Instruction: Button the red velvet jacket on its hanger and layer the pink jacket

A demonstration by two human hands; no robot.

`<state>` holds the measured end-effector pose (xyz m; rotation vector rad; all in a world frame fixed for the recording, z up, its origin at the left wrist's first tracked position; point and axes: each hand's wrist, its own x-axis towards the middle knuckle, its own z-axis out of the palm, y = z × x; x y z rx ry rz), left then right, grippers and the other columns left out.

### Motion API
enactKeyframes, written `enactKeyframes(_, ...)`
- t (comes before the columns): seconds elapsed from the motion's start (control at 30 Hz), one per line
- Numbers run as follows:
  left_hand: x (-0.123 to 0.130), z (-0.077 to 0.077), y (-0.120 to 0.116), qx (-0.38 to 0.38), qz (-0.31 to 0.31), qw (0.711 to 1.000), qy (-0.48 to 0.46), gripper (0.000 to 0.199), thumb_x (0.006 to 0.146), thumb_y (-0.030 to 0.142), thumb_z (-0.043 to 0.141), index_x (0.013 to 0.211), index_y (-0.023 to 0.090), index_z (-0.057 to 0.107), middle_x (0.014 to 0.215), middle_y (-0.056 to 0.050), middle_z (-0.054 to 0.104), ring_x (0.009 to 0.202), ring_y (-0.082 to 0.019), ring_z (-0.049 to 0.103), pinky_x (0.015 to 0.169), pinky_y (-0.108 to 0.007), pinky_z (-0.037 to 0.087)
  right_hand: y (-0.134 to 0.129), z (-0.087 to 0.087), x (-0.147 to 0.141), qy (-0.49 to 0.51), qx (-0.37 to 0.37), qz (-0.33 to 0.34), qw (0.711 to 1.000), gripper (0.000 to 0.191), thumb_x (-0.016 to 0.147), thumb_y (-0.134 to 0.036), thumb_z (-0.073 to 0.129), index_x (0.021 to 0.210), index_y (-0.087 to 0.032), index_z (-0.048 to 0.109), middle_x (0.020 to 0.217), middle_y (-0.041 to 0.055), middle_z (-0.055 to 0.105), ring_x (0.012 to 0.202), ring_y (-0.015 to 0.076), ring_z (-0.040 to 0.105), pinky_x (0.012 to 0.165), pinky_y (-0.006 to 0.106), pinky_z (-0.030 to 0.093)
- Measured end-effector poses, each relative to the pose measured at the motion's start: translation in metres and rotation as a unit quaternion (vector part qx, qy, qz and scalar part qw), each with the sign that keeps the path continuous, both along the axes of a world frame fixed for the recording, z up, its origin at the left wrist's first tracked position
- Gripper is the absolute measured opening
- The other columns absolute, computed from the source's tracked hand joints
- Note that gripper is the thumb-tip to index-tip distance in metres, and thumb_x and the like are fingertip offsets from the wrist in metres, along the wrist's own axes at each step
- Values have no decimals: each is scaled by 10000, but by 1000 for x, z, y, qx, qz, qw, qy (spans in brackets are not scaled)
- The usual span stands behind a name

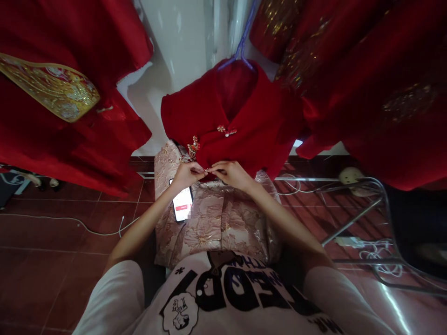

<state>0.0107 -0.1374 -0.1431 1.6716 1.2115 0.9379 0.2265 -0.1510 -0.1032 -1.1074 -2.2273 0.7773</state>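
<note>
Though mostly plain, beaded red garment [252,142]

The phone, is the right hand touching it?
Apart: the head view shows pink patterned cloth between the phone and the right hand.

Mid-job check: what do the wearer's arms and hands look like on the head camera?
The left hand and right hand are ungloved, and no watch or bracelet shows at the wrists. The forearms are bare. Short, plain white sleeves end above them, part of a white shirt with bold black lettering and a roundish cartoon print.
</note>
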Motion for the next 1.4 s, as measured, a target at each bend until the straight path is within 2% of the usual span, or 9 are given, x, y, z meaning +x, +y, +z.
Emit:
enactKeyframes(0.2, -1, -2, 2, 27, 18, 999, 19, 96, 655, 232, 696, 717, 169, 733, 752, -35, 779, 692, -172, 728, 701, -297, 618, -4, 5, 4, -32, -22, 28, 999, 298, 935, -174, 614, 1176, -241, 775, 1245, 47, 746, 1142, 214, 725, 1036, 381, 564)
enactKeyframes(0.5, -4, 0, 2, 29, -8, 999, 28, 105, 689, 282, 684, 708, 180, 703, 728, -29, 755, 689, -166, 705, 716, -296, 596, -8, 8, 4, -88, -20, 56, 994, 421, 944, -223, 633, 1364, -237, 671, 1406, 56, 641, 1286, 264, 649, 1116, 432, 520)
enactKeyframes(0.57, -4, 1, 2, 38, -9, 998, 44, 84, 702, 263, 675, 725, 182, 665, 727, -21, 728, 666, -151, 677, 676, -273, 569, -9, 12, 6, -73, -41, 54, 995, 420, 936, -235, 648, 1355, -247, 679, 1392, 53, 652, 1253, 261, 671, 1086, 421, 545)
enactKeyframes(0.7, -3, 5, -1, 119, -22, 982, 143, 143, 738, 215, 705, 866, 179, 651, 829, -19, 651, 683, -138, 610, 640, -249, 517, -9, 29, 16, 3, -77, 27, 997, 304, 942, -250, 637, 1220, -255, 761, 1181, 27, 770, 1033, 214, 764, 942, 363, 621)
enactKeyframes(0.9, -2, 4, -5, 233, -42, 928, 288, 305, 850, 278, 752, 1126, 156, 705, 1101, -121, 577, 1082, -298, 600, 933, -418, 534, -15, 59, 34, 65, -68, -2, 996, 281, 944, -279, 623, 1169, -205, 775, 1109, 26, 790, 924, 176, 771, 891, 338, 644)
enactKeyframes(1.07, -1, 1, -5, 280, -39, 880, 382, 223, 954, 291, 635, 1135, 198, 723, 1142, -138, 552, 1127, -324, 561, 961, -471, 512, -21, 74, 39, 69, -44, -21, 996, 290, 951, -317, 611, 1159, -203, 779, 1134, 27, 781, 935, 181, 759, 910, 349, 639)
enactKeyframes(1.2, -2, 2, -2, 308, -50, 871, 380, 220, 952, 327, 635, 1092, 197, 746, 1117, -148, 600, 1094, -321, 570, 935, -480, 517, -22, 76, 40, 61, -38, -23, 997, 285, 952, -314, 608, 1151, -210, 783, 1145, 30, 778, 942, 186, 755, 915, 355, 635)
enactKeyframes(1.33, -6, 5, 1, 343, -80, 871, 343, 157, 945, 310, 649, 1032, 234, 754, 1143, -106, 694, 1120, -283, 607, 1122, -571, 402, -21, 75, 39, 61, -36, -20, 997, 284, 952, -314, 605, 1145, -202, 780, 1124, 28, 782, 925, 181, 756, 902, 349, 636)
enactKeyframes(1.4, -8, 6, 2, 351, -100, 875, 318, 137, 957, 289, 633, 1018, 248, 748, 1096, -65, 740, 1090, -245, 640, 1173, -568, 356, -21, 75, 39, 64, -32, -21, 997, 282, 952, -318, 603, 1139, -201, 779, 1122, 25, 783, 932, 182, 756, 903, 350, 636)
